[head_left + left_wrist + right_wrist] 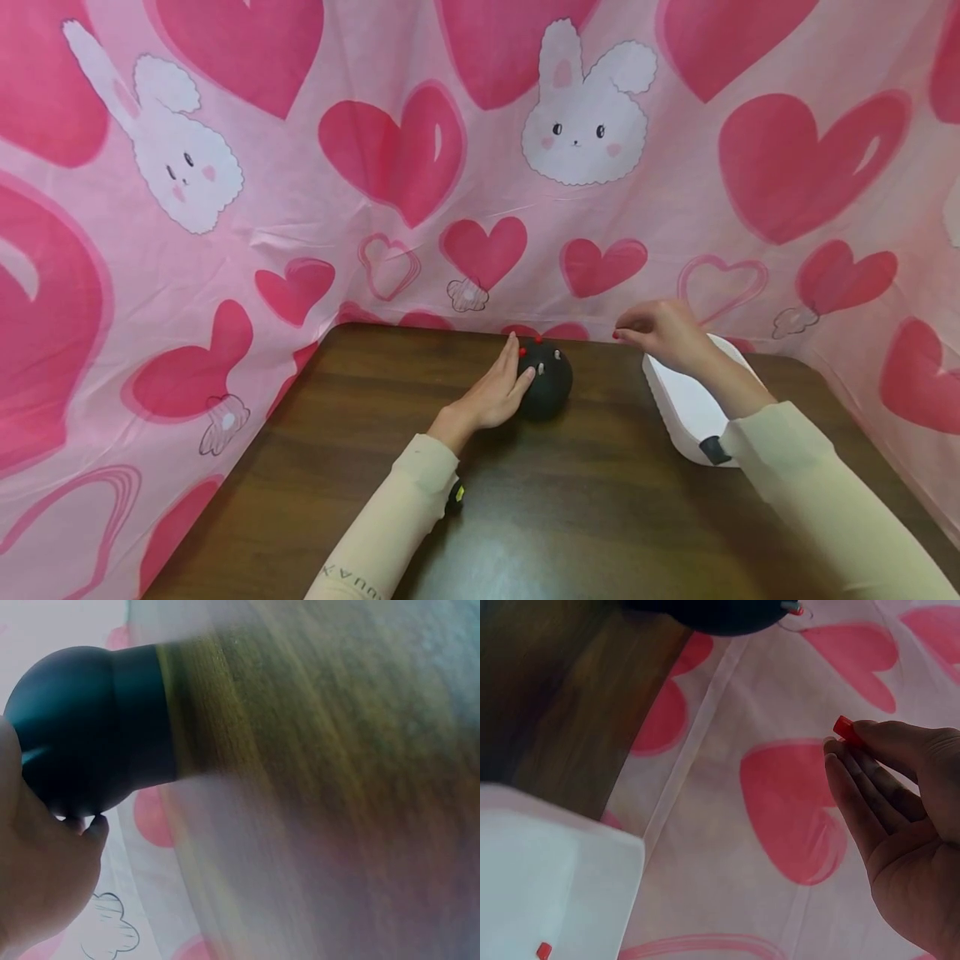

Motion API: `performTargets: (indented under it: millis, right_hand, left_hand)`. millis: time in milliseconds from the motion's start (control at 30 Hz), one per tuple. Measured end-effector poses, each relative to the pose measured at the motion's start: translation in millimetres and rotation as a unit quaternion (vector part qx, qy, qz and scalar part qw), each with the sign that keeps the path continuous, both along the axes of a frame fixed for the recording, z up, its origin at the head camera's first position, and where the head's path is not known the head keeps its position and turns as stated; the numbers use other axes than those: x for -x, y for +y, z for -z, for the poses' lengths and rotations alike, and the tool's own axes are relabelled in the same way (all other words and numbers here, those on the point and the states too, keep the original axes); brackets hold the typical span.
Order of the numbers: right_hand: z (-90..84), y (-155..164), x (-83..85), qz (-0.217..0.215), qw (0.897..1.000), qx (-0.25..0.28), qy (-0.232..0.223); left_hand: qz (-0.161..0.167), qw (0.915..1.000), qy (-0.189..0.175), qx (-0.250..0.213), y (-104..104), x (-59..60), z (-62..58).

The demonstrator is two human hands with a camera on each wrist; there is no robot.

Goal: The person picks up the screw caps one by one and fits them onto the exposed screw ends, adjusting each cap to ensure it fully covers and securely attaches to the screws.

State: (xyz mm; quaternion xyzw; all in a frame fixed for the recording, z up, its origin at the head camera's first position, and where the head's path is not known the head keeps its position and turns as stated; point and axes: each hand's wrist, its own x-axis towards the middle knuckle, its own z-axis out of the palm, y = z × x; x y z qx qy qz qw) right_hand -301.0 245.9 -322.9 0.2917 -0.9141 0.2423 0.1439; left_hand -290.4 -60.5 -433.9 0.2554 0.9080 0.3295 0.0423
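Red pegs are going into a black rounded ball (546, 382) that sits near the far edge of the brown wooden desk (570, 500), close to the pink cloth backdrop (405, 167) printed with hearts and rabbits. By the look of it the work is at an early stage: from the head view two small red pegs (530, 344) already stand on top of the ball, along with a couple of pale marks on its side that are too small to make out.

Resting flat against the ball's left side, the left hand (491, 396) steadies it, its fingers straight and lying along the curve rather than wrapped around it. Hovering above the desk to the right of the ball and apart from it, the right hand (663, 333) has another small red peg (845, 729) pinched at its fingertips; this one has not yet reached the ball.

Below the right forearm lies a white container (686, 404). In the right wrist view one more red piece (544, 950) shows on it, so at least that piece, and the one now in hand, remain to be placed. How many the ball is meant to take cannot be told.
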Motion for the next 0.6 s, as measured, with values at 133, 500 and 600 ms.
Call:
performTargets:
  millis: [133,500,600]
  right_hand:
    - [0.4,-9,-3.0,-0.001,1.0,-0.001,0.004]
    - [-1.1,-32,-8.9,-0.049,0.998,0.017,0.035]
    - [-1.4,-38,-9.7,-0.053,0.998,0.018,0.034]
  left_hand:
    - [-0.001,1.0,-0.001,-0.001,0,-0.5,1.0]
    - [0.005,0.9999,0.01,-0.005,0,-1.2,1.2]
    - [0.004,0.9999,0.009,-0.005,0,-0.9,0.1]
